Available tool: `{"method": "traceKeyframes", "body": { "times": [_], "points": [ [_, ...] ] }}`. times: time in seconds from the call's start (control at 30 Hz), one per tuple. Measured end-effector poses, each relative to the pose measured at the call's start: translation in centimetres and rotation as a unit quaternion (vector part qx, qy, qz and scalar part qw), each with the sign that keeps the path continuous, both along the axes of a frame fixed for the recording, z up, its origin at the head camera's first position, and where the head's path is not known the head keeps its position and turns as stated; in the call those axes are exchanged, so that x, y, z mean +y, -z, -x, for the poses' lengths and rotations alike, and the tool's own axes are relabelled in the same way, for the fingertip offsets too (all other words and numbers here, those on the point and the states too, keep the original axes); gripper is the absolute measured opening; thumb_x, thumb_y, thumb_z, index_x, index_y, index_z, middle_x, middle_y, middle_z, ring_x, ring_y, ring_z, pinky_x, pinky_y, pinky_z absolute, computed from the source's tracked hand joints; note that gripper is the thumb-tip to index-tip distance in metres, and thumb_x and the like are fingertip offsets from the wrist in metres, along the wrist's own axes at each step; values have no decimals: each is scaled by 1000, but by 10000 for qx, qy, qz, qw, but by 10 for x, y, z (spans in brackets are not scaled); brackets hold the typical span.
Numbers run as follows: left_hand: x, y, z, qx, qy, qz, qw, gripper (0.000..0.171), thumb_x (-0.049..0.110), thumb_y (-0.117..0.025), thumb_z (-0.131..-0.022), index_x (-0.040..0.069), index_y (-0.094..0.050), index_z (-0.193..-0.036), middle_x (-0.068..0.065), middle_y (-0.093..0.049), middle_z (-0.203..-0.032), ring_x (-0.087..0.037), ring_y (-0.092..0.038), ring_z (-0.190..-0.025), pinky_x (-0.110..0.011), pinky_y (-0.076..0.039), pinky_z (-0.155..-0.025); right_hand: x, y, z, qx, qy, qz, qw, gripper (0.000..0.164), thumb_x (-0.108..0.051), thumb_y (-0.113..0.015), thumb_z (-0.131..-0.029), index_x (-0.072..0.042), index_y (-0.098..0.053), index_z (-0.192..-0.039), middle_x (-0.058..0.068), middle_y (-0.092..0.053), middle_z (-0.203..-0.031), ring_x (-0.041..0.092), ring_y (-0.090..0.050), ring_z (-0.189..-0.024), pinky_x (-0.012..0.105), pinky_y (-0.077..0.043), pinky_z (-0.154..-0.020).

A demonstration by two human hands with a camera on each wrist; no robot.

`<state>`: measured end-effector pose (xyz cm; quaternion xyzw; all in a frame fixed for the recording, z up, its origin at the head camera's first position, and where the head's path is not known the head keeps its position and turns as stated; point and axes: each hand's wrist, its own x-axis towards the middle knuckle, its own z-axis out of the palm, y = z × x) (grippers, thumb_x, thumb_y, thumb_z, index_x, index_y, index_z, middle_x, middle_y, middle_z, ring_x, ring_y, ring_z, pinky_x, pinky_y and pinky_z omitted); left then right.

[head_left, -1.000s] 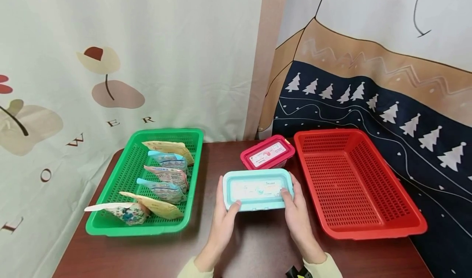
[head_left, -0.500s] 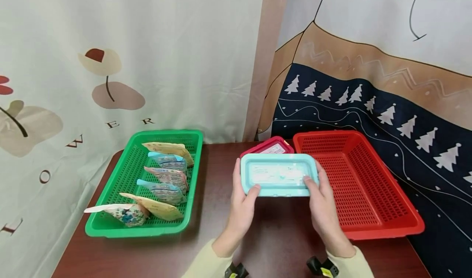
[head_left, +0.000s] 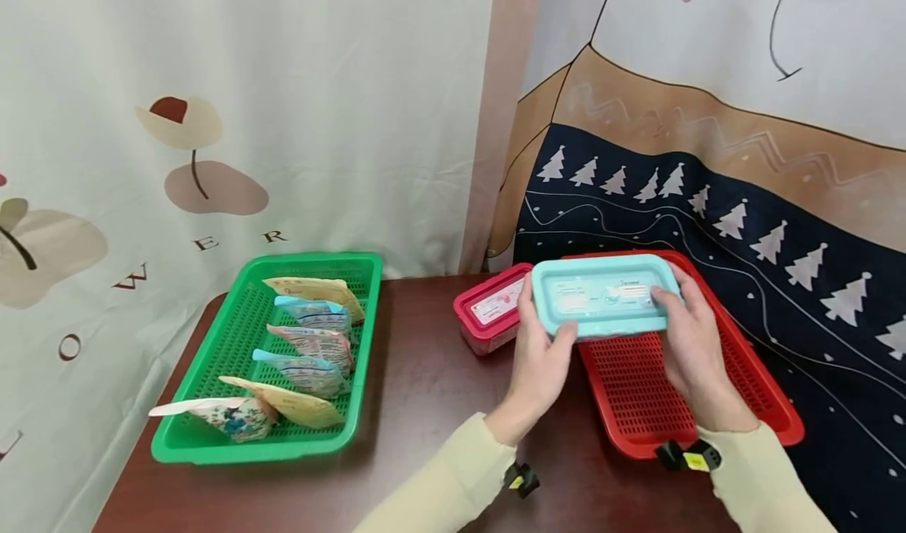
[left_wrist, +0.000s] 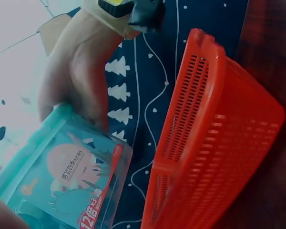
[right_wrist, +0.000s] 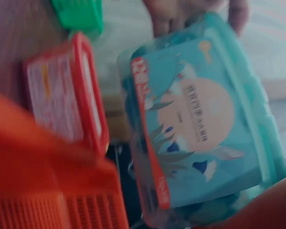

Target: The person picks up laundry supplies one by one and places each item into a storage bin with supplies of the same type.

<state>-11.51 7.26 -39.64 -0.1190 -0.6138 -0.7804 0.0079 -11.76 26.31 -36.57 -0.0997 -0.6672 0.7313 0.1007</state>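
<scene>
A teal-lidded clear plastic box [head_left: 602,293] is held level in the air above the left and back part of the red basket [head_left: 789,431]. My left hand [head_left: 538,360] grips its left end, thumb on the lid, fingers mostly hidden. At the other end my right hand [head_left: 697,340] grips it the same way. In the left wrist view the box [left_wrist: 71,171] shows a blue printed label, with the red basket [left_wrist: 219,133] beside and apart from it. A smaller red-lidded box [head_left: 488,313] stands on the table just left of my left hand.
On the left of the table stands a green basket [head_left: 159,442] with several upright packets [head_left: 314,344] in yellow, blue and pink. Printed curtains [head_left: 354,108] hang behind the brown table [head_left: 425,407].
Both hands have carried the teal-lidded box to the right and away from me, from the table's middle to over the red basket. The red-lidded box is now less covered.
</scene>
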Motion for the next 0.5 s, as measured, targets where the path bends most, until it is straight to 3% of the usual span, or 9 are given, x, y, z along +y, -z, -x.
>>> {"method": "traceKeyframes", "body": {
  "times": [0.1,0.3,0.5],
  "points": [
    [21,0,5,98,-24,130,9999,83,3,-55,-102,28,-10,-166,13,-29,-162,-3,-43,-138,-23,-42,-109,19,1,11,-76,226,339,9991,55,-19,-46,-111,-17,-30,-163,11,-31,-157,11,-49,-124,13,-52,-87],
    [59,5,17,424,-295,571,9970,84,6,-58,-100,22,-11,-167,9,-18,-167,-7,-29,-145,-26,-33,-117,53,7,29,-323,434,604,9967,54,-19,-46,-110,-20,-32,-163,7,-29,-159,12,-46,-128,13,-53,-84],
    [84,9,34,283,-366,1110,9927,83,11,-59,-100,19,-13,-168,4,-17,-170,-14,-26,-150,-33,-29,-122,74,20,46,-504,614,623,9949,58,-15,-42,-108,-15,-28,-164,4,-29,-160,14,-38,-136,9,-49,-82]
  ]
}}
